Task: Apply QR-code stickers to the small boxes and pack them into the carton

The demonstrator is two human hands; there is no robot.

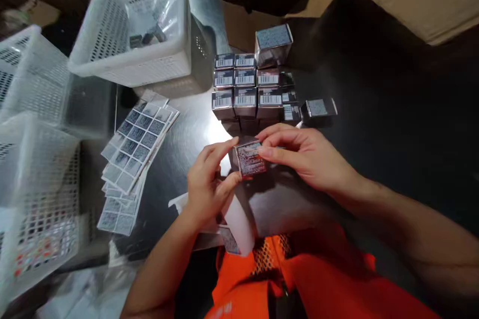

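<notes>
In the head view, both hands meet over a dark, glossy surface (179,159) and share one small box (250,158). The left hand (207,184) pinches the box's left edge between thumb and fingers; the right hand (303,154) grips its top and right side with the fingertips. The box sits tilted, its printed face turned up toward the camera.

Just beyond the small box stands a block of similar boxes (247,92), barcode labels facing up, with one larger box (273,44) on the far end and one lying on its side (318,108) to the right. Left of the small box lies a fanned stack of label sheets (136,144). Farther left and beyond are white mesh baskets (138,25). Beyond the block sits open cardboard (258,5). Near the camera, below the small box, is orange clothing (299,279).
</notes>
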